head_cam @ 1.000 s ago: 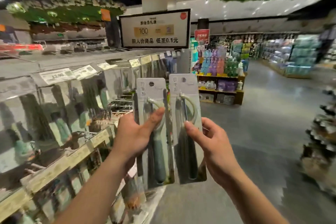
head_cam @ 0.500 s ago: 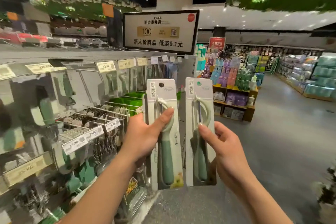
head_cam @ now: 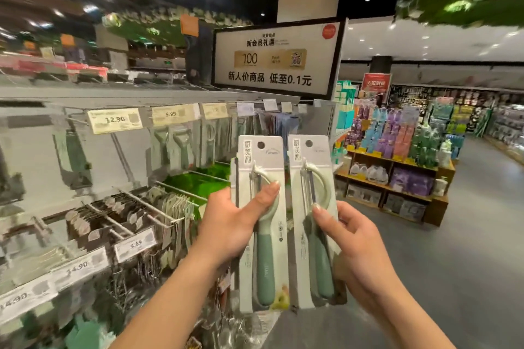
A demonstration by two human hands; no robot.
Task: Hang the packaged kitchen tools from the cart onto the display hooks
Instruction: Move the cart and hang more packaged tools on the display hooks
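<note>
Head view, near to far, every place read from the black-framed white sign board (head_cam: pixel 276 58).

Directly below the board and closest to me, my left grip (head_cam: pixel 229 224) is clamped on the left peeler pack (head_cam: pixel 266 263), a white card blister pack with a green-handled peeler inside. The thumb lies across the front and the fingers are behind. Just right of it, also under the board, my right grip (head_cam: pixel 360 249) pinches the right peeler pack (head_cam: pixel 310 176), a matching white card with the same green-handled peeler. The thumb tip is on the blister.

Both packs stand upright, side by side and nearly edge to edge, with their round hang holes uppermost. Neither is on a hook; I hold them in the air in front of the rack.

Below and left of the board, beyond the left grip, silver wire display hooks (head_cam: pixel 153 207) jut from the rack, loaded with small carded goods and fronted by pale price tags (head_cam: pixel 135 245). Higher on the rack, closer under the board, hangs a row of packaged peelers (head_cam: pixel 181 147), which are blurred.

Far to the lower right of the board stands a brown wooden shelf unit (head_cam: pixel 442 204) stocked with purple, blue and green bottles, on a grey floor (head_cam: pixel 467 263).
</note>
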